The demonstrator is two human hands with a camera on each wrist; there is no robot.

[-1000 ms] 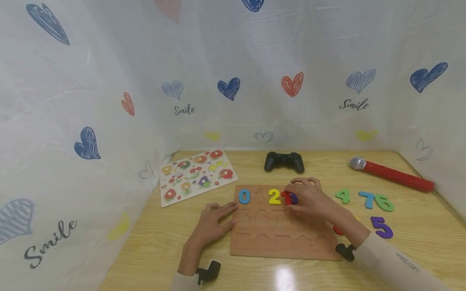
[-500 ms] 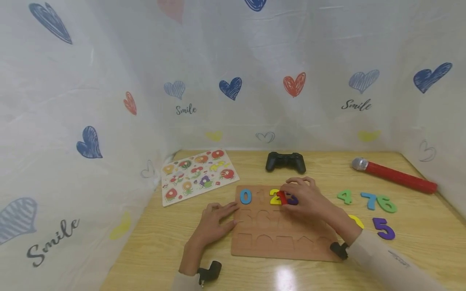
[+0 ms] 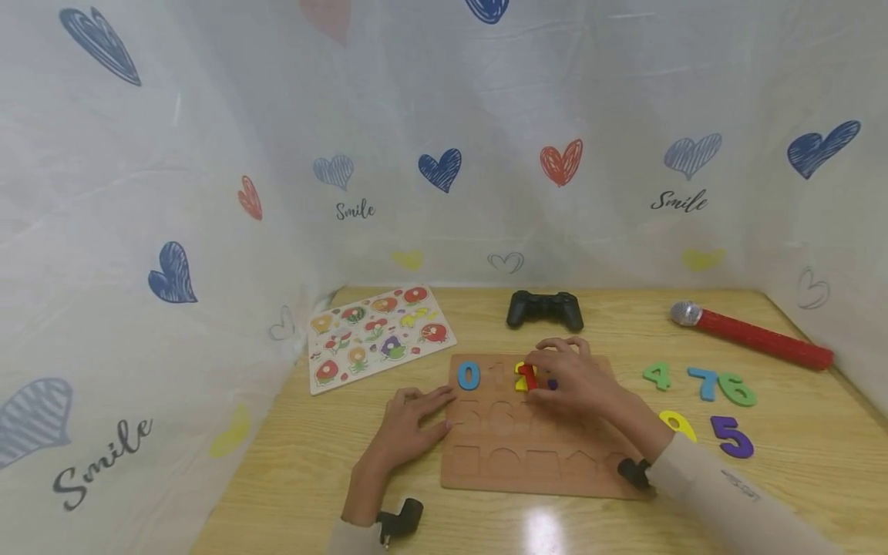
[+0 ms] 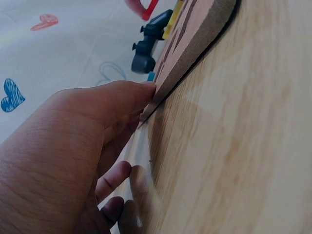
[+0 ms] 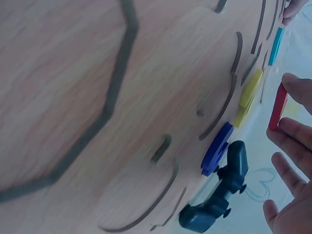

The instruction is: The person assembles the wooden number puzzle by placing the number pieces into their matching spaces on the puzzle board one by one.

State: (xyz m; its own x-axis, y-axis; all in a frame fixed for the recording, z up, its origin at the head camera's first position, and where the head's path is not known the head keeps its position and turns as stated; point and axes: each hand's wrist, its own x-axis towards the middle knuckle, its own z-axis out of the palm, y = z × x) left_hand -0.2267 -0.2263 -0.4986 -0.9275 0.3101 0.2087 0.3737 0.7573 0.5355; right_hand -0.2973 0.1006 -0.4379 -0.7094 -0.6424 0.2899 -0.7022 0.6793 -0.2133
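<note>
My right hand (image 3: 579, 385) pinches a red number 1 (image 3: 529, 378) between thumb and fingertips. In the head view the piece overlaps the yellow number 2 (image 3: 519, 385); the right wrist view shows the red number 1 (image 5: 278, 107) held up off the wooden number puzzle board (image 3: 499, 479). A blue number 0 (image 3: 460, 376) sits in the board's top row, left of the bare 1-shaped recess. The purple number 3 (image 5: 214, 151) is mostly hidden by my right hand in the head view. My left hand (image 3: 405, 432) touches the board's left edge with relaxed fingers.
Right of the board lie a green 4 (image 3: 655, 377), a blue 7 (image 3: 706, 385), a green 6 (image 3: 737, 391), a purple 5 (image 3: 731, 437) and a yellow piece (image 3: 683, 425). Behind are a fruit puzzle (image 3: 381, 370), a black game controller (image 3: 544, 308) and a red microphone (image 3: 763, 337).
My right hand has moved left with the red number 1, from beside the purple 3 to over the yellow 2. My left hand stays at the board's edge.
</note>
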